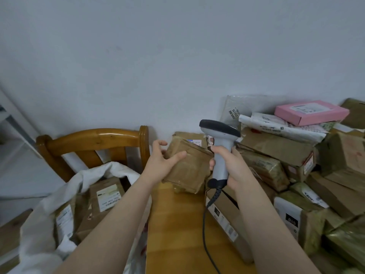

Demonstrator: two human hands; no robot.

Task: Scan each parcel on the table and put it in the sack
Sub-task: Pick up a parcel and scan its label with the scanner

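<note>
The person's left hand (164, 162) grips a squat brown cardboard parcel (190, 167) wrapped in glossy tape. The thumb lies across its near face and the fingers curl round its far left side, holding it tilted over the far edge of the honey-coloured wooden desk (177, 230). Whether its lower corner touches the wood I cannot tell. The right hand (230, 165) is clamped round the pale grey plastic handle of a dark-headed barcode scanner (219, 139), just beside the parcel's right side. Its black coiled cable (209, 210) trails toward the near edge.

The step in hand looks to be the scan. To do it well, I'd judge, the parcel wants turning until its white label faces the scanner's window (a label shows at the far top edge, though it may belong to the box behind). The head also wants tipping down, since it points off leftward above the box. The tape is wrinkled and shiny, so glare could spoil a read; a slight angle should help. The cardboard looks dented and soft-cornered.

Off the desk's left edge a white woven sack (49, 206) slumps open against a varnished wooden chair (92, 137), with labelled boxes already inside. The desk's right side carries a heap of brown boxes (276, 153), crinkled mailers and a flat pink carton (310, 112).
</note>
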